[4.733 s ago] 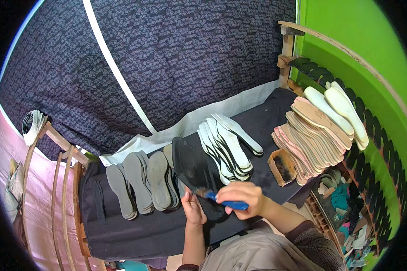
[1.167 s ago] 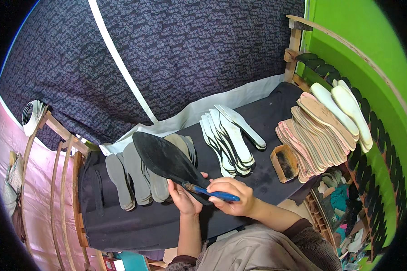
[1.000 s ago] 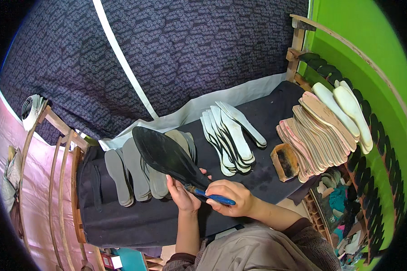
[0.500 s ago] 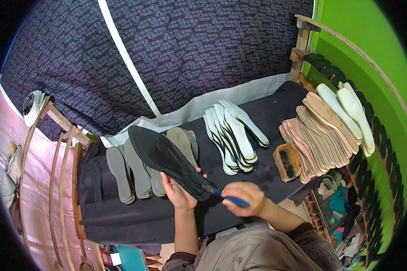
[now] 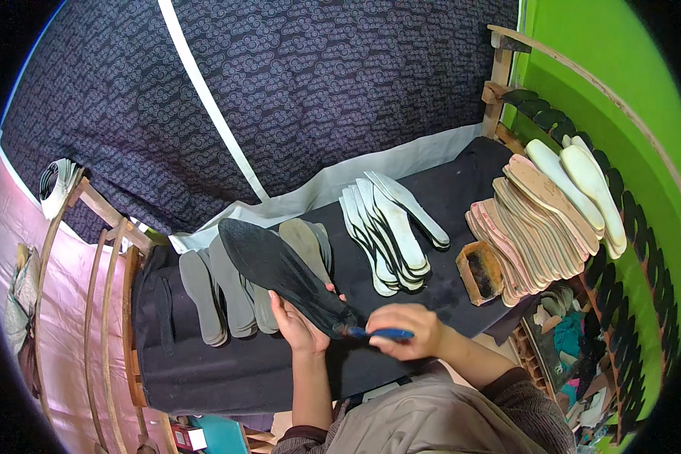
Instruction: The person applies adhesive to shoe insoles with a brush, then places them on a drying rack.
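My left hand (image 5: 300, 324) is closed round the edges of a black shoe sole (image 5: 280, 265), which is tilted over the table with its wide end up and to the left. A brush (image 5: 390, 333) with a blue handle is gripped in my right hand (image 5: 412, 330). Its bristles touch the sole's narrow end, where the surface looks dark and wet. Behind the sole lie stacks of grey soles (image 5: 202, 295), partly hidden by it. Right of centre, white soles with black edges (image 5: 390, 234) lie fanned out.
A small brown box (image 5: 480, 272) with a stained inside sits beside a long row of pinkish-tan soles (image 5: 537, 227). White soles (image 5: 571, 185) rest at the right end. Black soles (image 5: 617, 333) hang along a rack by the green wall. A dark cloth (image 5: 227, 374) covers the table.
The brush has shifted slightly left and its handle has turned closer to level, its bristles staying on the sole's narrow end. The sole has tilted a little; my left hand keeps its hold.
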`<state>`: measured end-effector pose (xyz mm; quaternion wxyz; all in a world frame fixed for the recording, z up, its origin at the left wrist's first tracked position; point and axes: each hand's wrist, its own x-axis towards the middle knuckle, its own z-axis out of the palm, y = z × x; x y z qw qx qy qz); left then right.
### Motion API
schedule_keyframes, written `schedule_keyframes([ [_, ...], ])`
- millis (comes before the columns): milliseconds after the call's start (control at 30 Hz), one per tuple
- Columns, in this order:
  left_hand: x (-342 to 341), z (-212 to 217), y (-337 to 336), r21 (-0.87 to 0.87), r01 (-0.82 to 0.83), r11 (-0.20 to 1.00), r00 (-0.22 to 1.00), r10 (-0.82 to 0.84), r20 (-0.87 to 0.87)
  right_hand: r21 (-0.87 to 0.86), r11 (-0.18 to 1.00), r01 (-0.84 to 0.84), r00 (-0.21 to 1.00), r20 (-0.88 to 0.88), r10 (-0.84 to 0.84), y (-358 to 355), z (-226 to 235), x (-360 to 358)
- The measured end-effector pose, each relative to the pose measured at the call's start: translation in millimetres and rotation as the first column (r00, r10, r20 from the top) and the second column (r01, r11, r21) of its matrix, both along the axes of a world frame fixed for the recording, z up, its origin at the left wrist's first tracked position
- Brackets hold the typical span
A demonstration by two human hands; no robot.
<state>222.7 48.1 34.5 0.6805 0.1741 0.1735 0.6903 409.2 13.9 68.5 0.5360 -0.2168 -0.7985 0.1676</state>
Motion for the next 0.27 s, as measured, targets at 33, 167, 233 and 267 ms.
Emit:
schedule_keyframes([
  [33, 2, 0, 0, 0.001, 0.002, 1.000, 1.000, -0.002, -0.002, -0.012, 1.000, 0.013, 0.999, -0.047, -0.014, 5, 2, 2],
  [167, 4, -2, -2, 0.019, 0.036, 0.999, 0.999, -0.036, -0.022, 0.164, 0.984, 0.066, 0.997, 0.017, -0.070, 6, 8, 0],
  [233, 3, -2, -4, -0.020, 0.050, 0.999, 0.997, -0.051, -0.056, 0.180, 0.982, -0.049, 0.994, 0.102, 0.031, -3, 12, -7],
  [267, 2, -5, -4, 0.028, 0.095, 0.995, 0.993, -0.092, -0.075, 0.175, 0.977, -0.123, 0.988, 0.110, 0.105, -4, 10, -8],
])
